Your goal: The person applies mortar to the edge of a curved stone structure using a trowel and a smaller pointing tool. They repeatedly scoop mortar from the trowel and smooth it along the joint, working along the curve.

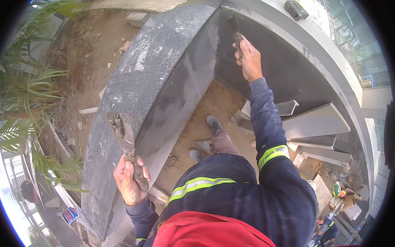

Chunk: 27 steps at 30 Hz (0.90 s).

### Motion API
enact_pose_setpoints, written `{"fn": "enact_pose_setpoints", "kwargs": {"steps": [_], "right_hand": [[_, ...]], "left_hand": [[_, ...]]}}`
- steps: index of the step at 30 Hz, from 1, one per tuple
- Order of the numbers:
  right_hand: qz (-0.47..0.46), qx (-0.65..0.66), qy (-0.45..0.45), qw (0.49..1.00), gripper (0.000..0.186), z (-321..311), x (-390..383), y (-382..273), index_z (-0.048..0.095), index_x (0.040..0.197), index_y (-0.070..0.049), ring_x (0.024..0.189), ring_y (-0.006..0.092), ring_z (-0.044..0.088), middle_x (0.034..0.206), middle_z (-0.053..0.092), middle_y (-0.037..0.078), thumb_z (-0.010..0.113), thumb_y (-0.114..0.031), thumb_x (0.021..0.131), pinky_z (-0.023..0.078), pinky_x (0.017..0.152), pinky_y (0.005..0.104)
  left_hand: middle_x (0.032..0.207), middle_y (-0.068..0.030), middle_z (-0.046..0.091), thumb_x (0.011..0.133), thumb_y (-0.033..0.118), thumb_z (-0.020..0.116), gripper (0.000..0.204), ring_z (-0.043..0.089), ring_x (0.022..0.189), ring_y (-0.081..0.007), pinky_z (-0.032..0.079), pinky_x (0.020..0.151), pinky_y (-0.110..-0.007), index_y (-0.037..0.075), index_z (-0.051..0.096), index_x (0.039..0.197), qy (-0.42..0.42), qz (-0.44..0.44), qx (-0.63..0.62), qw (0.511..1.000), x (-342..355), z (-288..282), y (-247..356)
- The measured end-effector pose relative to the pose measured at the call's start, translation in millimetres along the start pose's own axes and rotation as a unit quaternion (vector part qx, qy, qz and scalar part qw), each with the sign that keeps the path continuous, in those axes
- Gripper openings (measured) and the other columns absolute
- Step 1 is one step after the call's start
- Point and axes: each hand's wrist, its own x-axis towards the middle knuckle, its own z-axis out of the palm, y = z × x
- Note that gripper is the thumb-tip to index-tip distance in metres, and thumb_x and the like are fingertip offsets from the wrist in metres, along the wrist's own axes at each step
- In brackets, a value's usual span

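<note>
Grey speckled stone forms a long, sloping slab (165,48) smeared with white streaks, running down the person's left side. The person's left hand (130,178) is closed around the handle of a flat metal trowel with a mortar-caked blade (124,132); the blade lies over the slab's near part, though whether it touches the stone cannot be told. The right hand (250,62) reaches forward, its fingers wrapped around the dark, grimy handle of a 2nd tool, a thin-bladed scraper (238,39). That scraper's blade is near the dark grey stone wall panel (273,61), close to the inner corner. A dark tape measure (296,10) rests on the pale curved ledge (271,10) above the panel. To the right, several cut grey stone pieces (318,123) lie stacked; green palm fronds (37,89) hang at far left.
</note>
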Motion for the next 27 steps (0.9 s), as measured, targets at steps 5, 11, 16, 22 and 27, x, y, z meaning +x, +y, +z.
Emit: {"fn": "enact_pose_setpoints", "kwargs": {"steps": [5,11,16,22,27], "right_hand": [[-0.030,-0.036,0.068,0.997,0.049,11,61,45,0.053,0.149,-0.006,0.070,0.0057,0.050,0.103,0.066,0.005,0.056,-0.032,0.107,0.042,0.055,0.0203],[-0.070,-0.071,0.071,0.993,0.051,31,86,67,0.050,0.151,-0.006,0.066,0.0046,0.046,0.083,0.059,-0.001,0.056,-0.032,0.108,0.041,0.055,0.0217],[-0.065,-0.046,0.072,0.994,0.050,29,101,72,0.051,0.151,-0.006,0.066,0.0046,0.046,0.081,0.056,-0.003,0.055,-0.031,0.108,0.042,0.057,0.0223],[-0.139,-0.197,0.057,0.969,0.046,16,111,68,0.056,0.146,-0.005,0.077,0.0094,0.053,0.088,0.058,0.000,0.055,-0.029,0.107,0.048,0.073,0.0256],[-0.123,-0.233,0.017,0.964,0.044,4,109,46,0.060,0.143,-0.005,0.088,0.0136,0.054,0.094,0.059,0.004,0.056,-0.030,0.106,0.047,0.087,0.0283]], "left_hand": [[0.096,-0.0079,0.058,0.106,0.029,0.057,0.053,0.057,0.059,-0.0132,0.046,0.045,-0.024,-0.007,0.043,0.141,0.089,-0.001,0.023,0.996,34,27,8],[0.096,-0.0098,0.059,0.107,0.027,0.054,0.045,0.057,0.059,-0.0140,0.047,0.045,-0.025,-0.007,0.049,0.136,0.156,0.013,0.082,0.984,72,49,22],[0.098,-0.0098,0.058,0.108,0.026,0.053,0.044,0.057,0.060,-0.0131,0.046,0.045,-0.024,-0.008,0.049,0.136,0.171,0.022,0.093,0.981,86,62,22],[0.096,-0.0097,0.060,0.107,0.025,0.056,0.041,0.058,0.060,-0.0150,0.048,0.046,-0.026,-0.007,0.051,0.132,0.150,0.004,0.085,0.985,98,76,17],[0.095,-0.0102,0.061,0.106,0.025,0.057,0.036,0.059,0.059,-0.0163,0.048,0.047,-0.027,-0.006,0.055,0.123,0.141,-0.012,0.094,0.985,97,80,8]]}}
